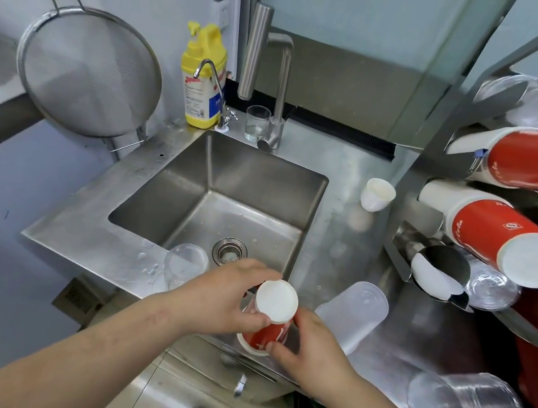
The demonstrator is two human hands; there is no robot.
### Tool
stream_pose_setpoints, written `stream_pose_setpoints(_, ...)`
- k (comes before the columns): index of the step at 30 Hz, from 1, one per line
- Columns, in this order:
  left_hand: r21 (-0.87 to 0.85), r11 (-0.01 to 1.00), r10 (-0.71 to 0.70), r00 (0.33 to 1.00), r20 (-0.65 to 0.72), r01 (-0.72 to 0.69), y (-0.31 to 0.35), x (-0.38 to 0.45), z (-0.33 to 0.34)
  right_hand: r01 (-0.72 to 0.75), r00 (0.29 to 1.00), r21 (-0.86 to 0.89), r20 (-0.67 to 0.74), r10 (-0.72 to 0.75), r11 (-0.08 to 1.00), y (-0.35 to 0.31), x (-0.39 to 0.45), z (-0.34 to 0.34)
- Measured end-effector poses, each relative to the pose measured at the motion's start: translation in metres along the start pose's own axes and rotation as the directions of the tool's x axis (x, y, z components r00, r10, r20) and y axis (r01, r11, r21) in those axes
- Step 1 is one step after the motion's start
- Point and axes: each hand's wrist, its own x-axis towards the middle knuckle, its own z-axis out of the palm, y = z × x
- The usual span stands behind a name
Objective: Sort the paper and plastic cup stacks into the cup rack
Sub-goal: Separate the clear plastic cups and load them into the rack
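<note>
Both hands are closing on one red paper cup stack, which is standing upside down at the front edge of the bench, just right of the sink; its white base is facing up. The left hand is wrapping the upper part with its fingers curled over the far side, and the right hand is pinching the lower rim, so both are grasping the stack rather than lying slack. The main risk, as I am judging it, is that the nested cups are only sitting in one another: lifting by the top alone could be leaving the lower cups behind, and they would be dropping off the bench edge or rolling into the sink. Squeezing hard could be crushing the paper rim. The cup rack at the right is already carrying two red stacks in its slots, with clear cups above and below, so aiming for a taken slot would be jamming. A frosted plastic cup stack is lying just beside the right hand and a clear plastic stack nearer the front corner; a careless swing rightward could be knocking either one.
</note>
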Motion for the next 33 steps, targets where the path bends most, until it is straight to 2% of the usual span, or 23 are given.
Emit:
stream_pose_setpoints(13,0.071,0.996,-0.061,0.998,0.021,0.059,0.002,0.005,0.001,-0.014,1.0,-0.06,0.017,0.015,0.998,-0.002,0.003,-0.003)
stream_pose_setpoints(22,0.158,0.987,-0.052,0.996,0.078,0.039,0.008,0.008,-0.006,-0.044,0.998,-0.158,0.046,0.052,0.986,-0.006,0.005,-0.011)
stream_pose_setpoints(29,0.339,0.94,-0.048,0.97,0.236,-0.036,0.021,0.014,-0.021,-0.012,0.997,-0.168,0.079,0.025,0.986,-0.023,0.002,-0.032)
stream_pose_setpoints(33,0.378,0.924,-0.047,0.96,0.277,-0.064,0.035,0.021,-0.033,0.017,0.999,-0.139,0.034,-0.012,0.99,-0.046,-0.008,-0.061)
